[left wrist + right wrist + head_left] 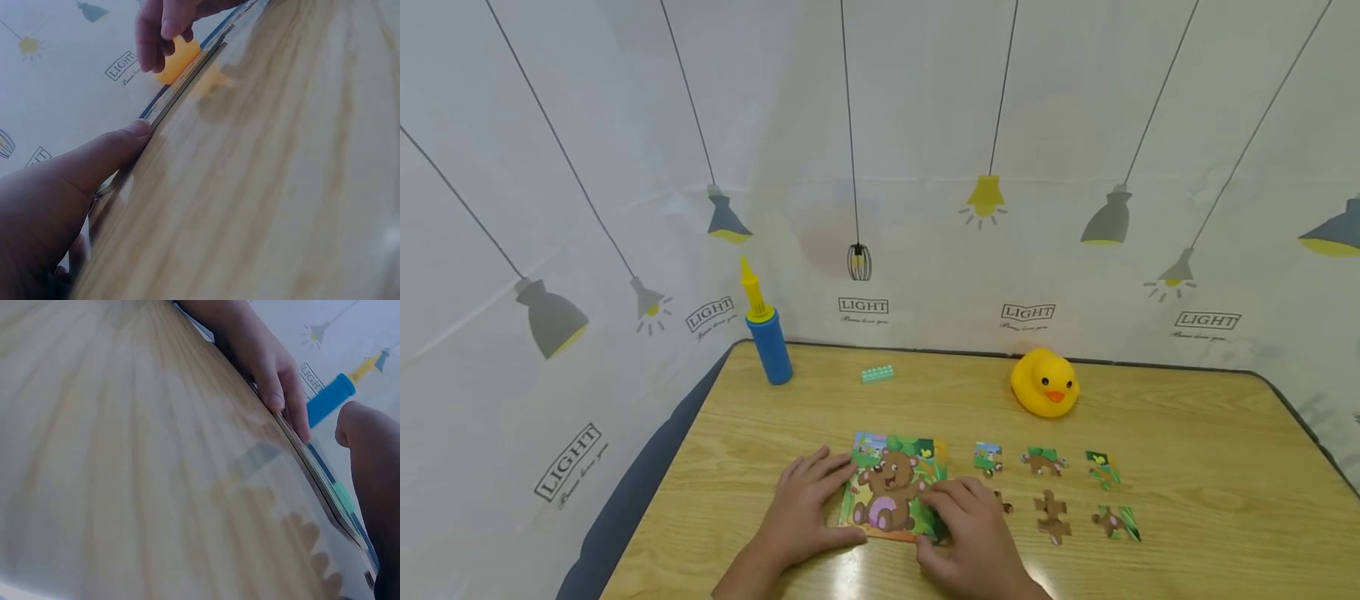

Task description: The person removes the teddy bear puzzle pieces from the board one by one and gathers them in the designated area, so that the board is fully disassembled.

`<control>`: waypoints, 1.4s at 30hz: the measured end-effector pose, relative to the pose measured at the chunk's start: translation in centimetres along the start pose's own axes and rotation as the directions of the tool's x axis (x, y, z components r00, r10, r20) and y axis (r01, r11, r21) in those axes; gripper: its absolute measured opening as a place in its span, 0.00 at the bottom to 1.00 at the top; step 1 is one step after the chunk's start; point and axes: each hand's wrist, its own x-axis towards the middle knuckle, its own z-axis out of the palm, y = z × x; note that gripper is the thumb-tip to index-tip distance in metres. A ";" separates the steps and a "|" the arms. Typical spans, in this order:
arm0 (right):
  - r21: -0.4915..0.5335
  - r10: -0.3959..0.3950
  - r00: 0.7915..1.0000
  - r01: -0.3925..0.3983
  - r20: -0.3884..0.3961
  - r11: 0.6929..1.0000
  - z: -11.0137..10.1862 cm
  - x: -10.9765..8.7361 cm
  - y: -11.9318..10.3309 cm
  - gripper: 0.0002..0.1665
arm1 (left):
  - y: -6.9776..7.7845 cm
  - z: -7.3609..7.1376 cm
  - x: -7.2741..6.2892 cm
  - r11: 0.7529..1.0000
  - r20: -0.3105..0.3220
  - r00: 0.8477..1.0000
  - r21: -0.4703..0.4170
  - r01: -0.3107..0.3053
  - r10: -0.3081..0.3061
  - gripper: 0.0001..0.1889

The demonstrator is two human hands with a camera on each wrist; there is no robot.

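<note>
A picture board (886, 487) with a brown bear on a green scene lies flat on the wooden table. My left hand (797, 515) rests along its left side, fingers fairly straight, thumb at the lower left corner. In the left wrist view the left thumb (134, 132) touches the board's edge. Over the board's right side is my right hand (973, 533), fingers loosely bent. The left wrist view shows its fingers (147, 47) hanging just above the board. Several loose jigsaw pieces (1052, 517) lie in two rows right of the board; the right hand partly hides one piece (1006, 503).
A yellow rubber duck (1045, 385) sits towards the back of the table (1210, 467). Back left stands a blue hand pump (772, 350) with a yellow top. A small mint-green studded brick (877, 373) lies between them. A white curtain (925, 108) with printed lamps hangs behind.
</note>
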 end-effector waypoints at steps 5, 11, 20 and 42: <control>0.025 -0.085 0.996 0.086 -0.017 0.996 1.8 1.1 -1.4 0.20 | 0.0 -0.1 0.0 1.000 -0.006 1.000 0.009 0.005 -0.005 0.53; -0.002 -0.093 0.996 0.093 0.008 0.996 3.1 2.4 -2.7 0.20 | 0.2 0.0 0.0 1.000 -0.024 1.000 0.005 -0.006 0.006 0.53; 0.000 -0.039 0.999 0.039 0.036 0.999 4.3 3.8 -3.6 0.26 | 0.4 -0.2 0.1 1.000 -0.017 1.000 0.001 0.002 -0.002 0.52; 0.062 0.186 0.938 -0.213 0.291 0.975 4.4 4.9 -3.5 0.33 | 0.3 -0.5 0.1 1.000 -0.017 1.000 -0.022 -0.002 0.001 0.61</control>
